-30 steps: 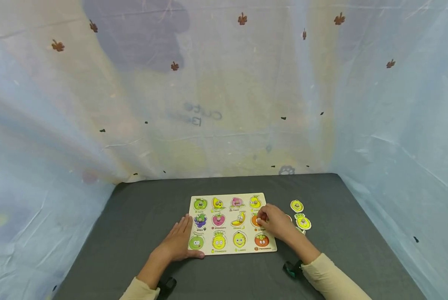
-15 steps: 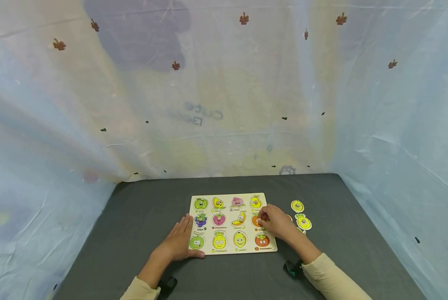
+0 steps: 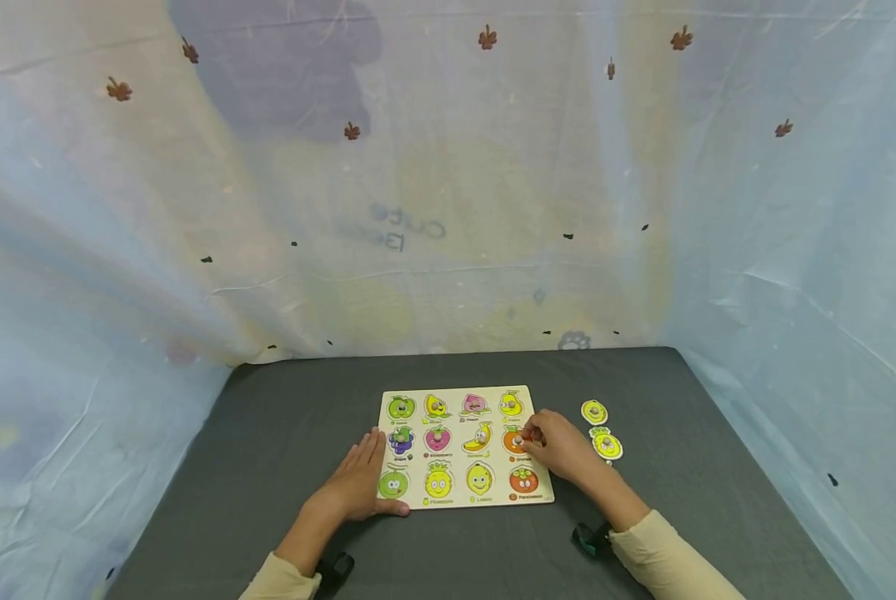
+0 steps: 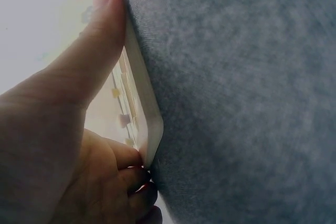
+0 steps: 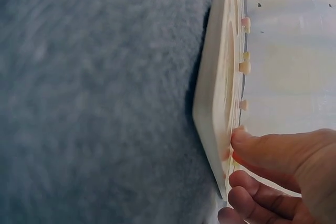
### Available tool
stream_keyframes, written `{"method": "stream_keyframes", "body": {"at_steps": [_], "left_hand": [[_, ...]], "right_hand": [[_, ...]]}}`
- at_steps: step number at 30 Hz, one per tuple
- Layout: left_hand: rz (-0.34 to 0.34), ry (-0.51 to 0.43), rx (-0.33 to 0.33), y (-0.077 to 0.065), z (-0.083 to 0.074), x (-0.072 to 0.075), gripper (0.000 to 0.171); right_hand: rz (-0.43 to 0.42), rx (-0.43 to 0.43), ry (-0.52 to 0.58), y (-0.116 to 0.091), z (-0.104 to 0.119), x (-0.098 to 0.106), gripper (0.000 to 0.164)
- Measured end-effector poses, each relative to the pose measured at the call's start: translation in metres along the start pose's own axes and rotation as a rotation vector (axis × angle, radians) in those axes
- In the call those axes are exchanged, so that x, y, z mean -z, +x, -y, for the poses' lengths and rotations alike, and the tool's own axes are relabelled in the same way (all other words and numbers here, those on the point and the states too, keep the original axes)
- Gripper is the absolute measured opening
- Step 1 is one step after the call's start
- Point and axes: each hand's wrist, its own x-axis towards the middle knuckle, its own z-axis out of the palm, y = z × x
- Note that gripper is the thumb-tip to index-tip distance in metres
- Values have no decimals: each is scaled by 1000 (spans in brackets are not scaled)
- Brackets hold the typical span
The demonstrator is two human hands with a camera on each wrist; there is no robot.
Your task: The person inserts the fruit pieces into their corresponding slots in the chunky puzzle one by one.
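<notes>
A wooden fruit puzzle board (image 3: 458, 463) lies flat on the table in the head view. Its upper two rows carry knobbed pieces, among them a banana piece (image 3: 478, 437) and a strawberry piece (image 3: 437, 439). My left hand (image 3: 359, 482) rests along the board's left edge, fingers straight, thumb at the near corner. At the board's right side, my right hand (image 3: 560, 446) pinches at the orange puzzle piece (image 3: 512, 442) with thumb and forefinger. In the right wrist view, the thumb (image 5: 262, 145) and forefinger meet close to the board's surface, hiding what lies between them.
Right of the board lie a round yellow-green piece (image 3: 593, 412) and a pineapple piece (image 3: 607, 444); another is mostly hidden by my right wrist. The dark cloth-covered table (image 3: 297, 417) ends at a printed curtain (image 3: 448, 192) behind and at both sides.
My right hand has shifted slightly right, showing more of the orange piece and covering more of the loose pieces beside the wrist. The left hand and the board have stayed put.
</notes>
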Motion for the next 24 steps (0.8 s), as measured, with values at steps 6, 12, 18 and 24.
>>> {"method": "stream_keyframes", "body": {"at_steps": [6,12,18,24], "left_hand": [[4,15,9,0,1,-1,145],[28,50,32,-3,-8,8,139],[21,82,44,-6,-15,11,135],[15,33,21,-8,-15,12,137]], "right_hand": [[-9,0,-14,-6,-4,5,12],[-43,-5,-23,-14,-10,11,13],[-54,-35,4,-22,-14,21,12],[-84,-61,-9,-30,-20,29,11]]}}
